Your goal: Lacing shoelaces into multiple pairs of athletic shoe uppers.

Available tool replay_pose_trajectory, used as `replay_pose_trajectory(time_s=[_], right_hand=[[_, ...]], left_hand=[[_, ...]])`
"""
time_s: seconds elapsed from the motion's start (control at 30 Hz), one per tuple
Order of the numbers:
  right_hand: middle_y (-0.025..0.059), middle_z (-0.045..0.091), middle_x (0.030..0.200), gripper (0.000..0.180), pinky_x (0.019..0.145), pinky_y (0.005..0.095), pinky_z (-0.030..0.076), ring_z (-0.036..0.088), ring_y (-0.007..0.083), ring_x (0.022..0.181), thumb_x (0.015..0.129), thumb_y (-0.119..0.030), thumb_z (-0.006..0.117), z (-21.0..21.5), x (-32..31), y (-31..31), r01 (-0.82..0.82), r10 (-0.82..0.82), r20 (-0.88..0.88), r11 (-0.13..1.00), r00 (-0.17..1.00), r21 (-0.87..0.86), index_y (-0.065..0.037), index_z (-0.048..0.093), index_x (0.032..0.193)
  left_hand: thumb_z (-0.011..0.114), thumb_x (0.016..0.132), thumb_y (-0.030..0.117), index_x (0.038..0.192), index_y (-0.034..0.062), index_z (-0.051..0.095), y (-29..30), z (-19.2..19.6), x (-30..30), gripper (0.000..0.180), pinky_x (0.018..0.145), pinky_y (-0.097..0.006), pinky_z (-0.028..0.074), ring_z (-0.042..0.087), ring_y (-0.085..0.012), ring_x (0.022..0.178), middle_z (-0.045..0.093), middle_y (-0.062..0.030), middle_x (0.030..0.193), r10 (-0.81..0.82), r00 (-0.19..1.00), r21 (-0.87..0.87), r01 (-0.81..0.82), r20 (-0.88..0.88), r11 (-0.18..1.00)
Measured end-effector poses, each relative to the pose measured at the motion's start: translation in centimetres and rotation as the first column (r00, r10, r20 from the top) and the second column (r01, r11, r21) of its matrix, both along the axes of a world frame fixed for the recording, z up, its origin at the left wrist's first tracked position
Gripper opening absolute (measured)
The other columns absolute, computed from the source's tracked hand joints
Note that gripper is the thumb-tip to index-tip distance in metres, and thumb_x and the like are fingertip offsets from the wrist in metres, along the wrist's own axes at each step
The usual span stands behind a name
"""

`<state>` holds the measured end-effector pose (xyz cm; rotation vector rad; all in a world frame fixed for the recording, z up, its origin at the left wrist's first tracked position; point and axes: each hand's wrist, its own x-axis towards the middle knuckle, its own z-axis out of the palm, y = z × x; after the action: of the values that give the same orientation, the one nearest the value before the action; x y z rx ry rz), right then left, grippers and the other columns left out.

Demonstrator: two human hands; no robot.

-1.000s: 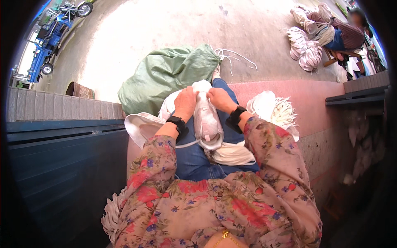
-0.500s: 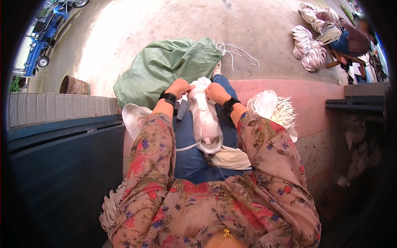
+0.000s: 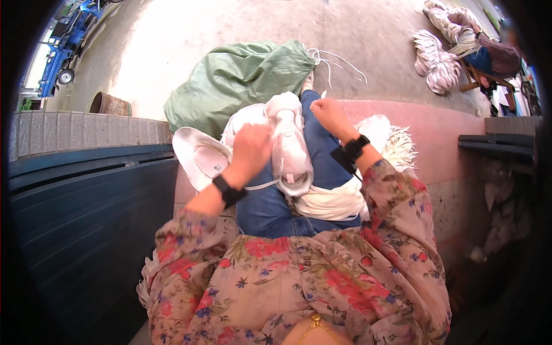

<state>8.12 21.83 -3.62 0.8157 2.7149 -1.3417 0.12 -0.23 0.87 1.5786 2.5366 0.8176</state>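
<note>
Concrete floor (image 3: pixel 374 46) is seen beyond a white shoe (image 3: pixel 291 154). The left hand (image 3: pixel 252 148) is held beside it, finger state unclear; the right hand (image 3: pixel 331 117) is raised, fingers curled together.

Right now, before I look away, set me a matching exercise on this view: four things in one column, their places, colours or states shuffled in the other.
Things:
1. Sack
2. Shoe between the hands
3. Bundle of strands
4. Right hand

Descriptions:
A. Cream, lying across the lap
B. Fingers curled, to the right of the shoe
C. Green, out beyond the knees
D. White and pale pink

Pairs: 1-C, 2-D, 3-A, 4-B
</note>
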Motion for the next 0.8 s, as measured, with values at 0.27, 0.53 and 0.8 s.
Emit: replay_pose_trajectory(time_s=[0.27,0.53,0.8], right_hand=[[0.0155,0.059,0.075,0.015,0.063,0.0424,0.046,0.057,0.0340,0.072,0.071,-0.019,0.054,3.2,8.7,-7.6,-0.266,0.264,0.035,0.951,0.964,0.160,-0.006,0.058,0.078],[0.0194,0.057,0.071,0.013,0.063,0.0443,0.045,0.057,0.0359,0.071,0.068,-0.014,0.054,2.1,9.4,-8.6,-0.179,0.175,0.035,0.952,0.984,0.248,-0.002,0.053,0.074],[0.0186,0.059,0.075,0.019,0.066,0.0411,0.045,0.057,0.0360,0.075,0.068,-0.017,0.053,1.4,9.8,-7.9,-0.094,0.093,-0.055,0.996,0.994,-0.011,-0.001,0.058,0.077]], left_hand=[[0.055,0.068,0.020,0.088,0.0098,0.049,-1.8,-0.5,6.6,0.023,0.064,-0.031,0.032,0.044,-0.0184,0.075,0.045,-0.0033,0.076,-0.276,0.901,-0.257,0.195,-0.335,0.947],[0.050,0.066,0.011,0.071,0.0030,0.051,0.2,0.5,8.8,0.010,0.056,-0.027,0.039,0.046,-0.0197,0.070,0.045,-0.0071,0.070,-0.452,0.810,-0.263,0.374,-0.373,0.889],[0.049,0.066,0.010,0.075,0.0006,0.054,0.1,-1.5,9.3,0.014,0.062,-0.027,0.041,0.046,-0.0216,0.071,0.047,-0.0092,0.073,-0.493,0.793,-0.267,0.419,-0.358,0.868]])
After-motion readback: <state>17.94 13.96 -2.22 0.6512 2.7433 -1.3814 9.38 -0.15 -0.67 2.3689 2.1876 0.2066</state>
